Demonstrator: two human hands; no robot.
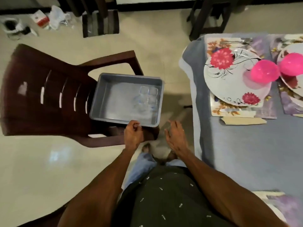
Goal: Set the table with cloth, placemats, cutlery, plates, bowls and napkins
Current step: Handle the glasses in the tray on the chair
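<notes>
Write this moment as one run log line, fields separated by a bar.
left hand: on grey tub rim | right hand: open, empty | tub: on chair | table: plates, pink bowls set

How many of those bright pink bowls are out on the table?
2. One pink bowl sits on the flowered plate near the table's corner; the other pink bowl is beside it at the frame's right edge. More may lie out of view.

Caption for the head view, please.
Left hand at the rim of a grey tub on a chair, right hand open beside the set table.
</notes>
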